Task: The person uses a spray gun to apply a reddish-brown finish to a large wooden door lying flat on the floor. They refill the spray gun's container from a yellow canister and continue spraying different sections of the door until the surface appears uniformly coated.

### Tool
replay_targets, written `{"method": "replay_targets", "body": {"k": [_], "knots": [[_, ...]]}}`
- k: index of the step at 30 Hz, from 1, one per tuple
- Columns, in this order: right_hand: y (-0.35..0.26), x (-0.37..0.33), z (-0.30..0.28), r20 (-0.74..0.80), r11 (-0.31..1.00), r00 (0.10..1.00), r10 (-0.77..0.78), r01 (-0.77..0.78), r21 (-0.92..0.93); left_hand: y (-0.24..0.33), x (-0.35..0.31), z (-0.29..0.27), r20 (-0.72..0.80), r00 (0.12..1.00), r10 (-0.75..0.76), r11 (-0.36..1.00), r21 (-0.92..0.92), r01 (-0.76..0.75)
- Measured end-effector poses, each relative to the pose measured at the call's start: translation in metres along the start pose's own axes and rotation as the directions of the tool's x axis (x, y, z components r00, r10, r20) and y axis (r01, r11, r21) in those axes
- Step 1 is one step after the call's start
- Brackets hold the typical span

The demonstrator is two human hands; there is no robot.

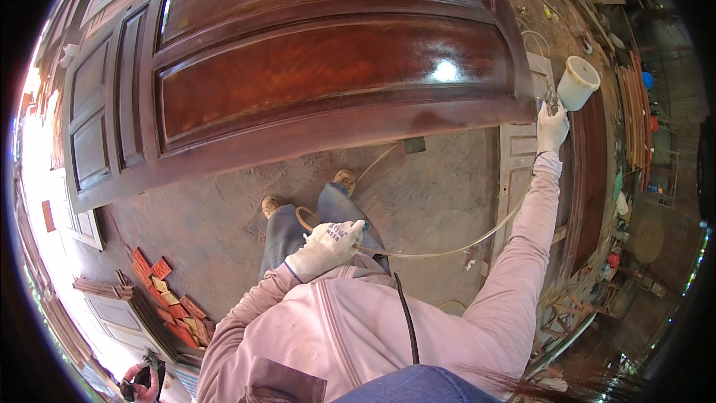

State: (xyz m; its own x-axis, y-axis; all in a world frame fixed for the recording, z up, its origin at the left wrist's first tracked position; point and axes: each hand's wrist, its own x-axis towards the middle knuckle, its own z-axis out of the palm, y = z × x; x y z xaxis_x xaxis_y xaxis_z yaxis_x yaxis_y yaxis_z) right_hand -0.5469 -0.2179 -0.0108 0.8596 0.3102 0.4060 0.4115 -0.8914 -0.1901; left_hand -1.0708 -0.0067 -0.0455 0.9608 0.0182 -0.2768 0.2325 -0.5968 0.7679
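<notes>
Deep reddish brown, that door [328, 93], with darker mottling across its panels. The cup [578, 85] is creamy white, the hose [447, 255] yellowish. Off-white right glove [552, 131]; left glove [325, 250] off-white with blue print. Pale pink jacket [373, 328].

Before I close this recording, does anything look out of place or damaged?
Red and yellow pieces lie untidily at differing angles on the floor at left. The brown door has an uneven darker patch on its near edge; wet coating or shadow, I can't tell.
</notes>
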Motion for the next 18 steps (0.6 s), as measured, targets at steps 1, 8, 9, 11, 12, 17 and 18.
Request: {"method": "replay_targets", "body": {"k": [1, 8, 9, 11, 12, 17, 18], "knots": [[0.005, 0.004, 0.0, -0.018, 0.998, 1.0, -0.024, 0.024, -0.051, 0.0, 0.001, 0.002, -0.004, 1.0, 0.002, 1.0, 0.005, -0.002], [-0.027, -0.011, -0.013, 0.328, 0.96, 0.944, 0.039, -0.126, 0.25, -0.022, -0.031, -0.003, -0.019, 1.0, -0.012, 1.0, 0.021, 0.012], [-0.081, -0.024, -0.032, 0.445, 0.927, 0.895, 0.012, -0.177, 0.33, -0.033, -0.041, -0.001, -0.028, 0.999, -0.038, 0.999, 0.013, 0.038], [-0.136, -0.053, -0.053, 0.506, 0.827, 0.862, -0.001, -0.284, 0.486, -0.051, -0.064, -0.005, -0.022, 0.998, -0.058, 0.998, -0.01, 0.058], [-0.16, -0.067, -0.059, 0.536, 0.761, 0.844, -0.019, -0.335, 0.556, -0.059, -0.078, -0.007, -0.021, 0.997, -0.074, 0.997, -0.023, 0.073], [-0.281, -0.128, -0.074, 0.649, 0.725, 0.736, -0.192, -0.339, 0.599, -0.098, -0.159, -0.011, -0.144, 0.98, -0.136, 0.989, -0.083, 0.125], [-0.306, -0.14, -0.073, 0.657, 0.701, 0.714, -0.243, -0.339, 0.627, -0.104, -0.177, -0.013, -0.147, 0.976, -0.159, 0.986, -0.079, 0.149]]}}
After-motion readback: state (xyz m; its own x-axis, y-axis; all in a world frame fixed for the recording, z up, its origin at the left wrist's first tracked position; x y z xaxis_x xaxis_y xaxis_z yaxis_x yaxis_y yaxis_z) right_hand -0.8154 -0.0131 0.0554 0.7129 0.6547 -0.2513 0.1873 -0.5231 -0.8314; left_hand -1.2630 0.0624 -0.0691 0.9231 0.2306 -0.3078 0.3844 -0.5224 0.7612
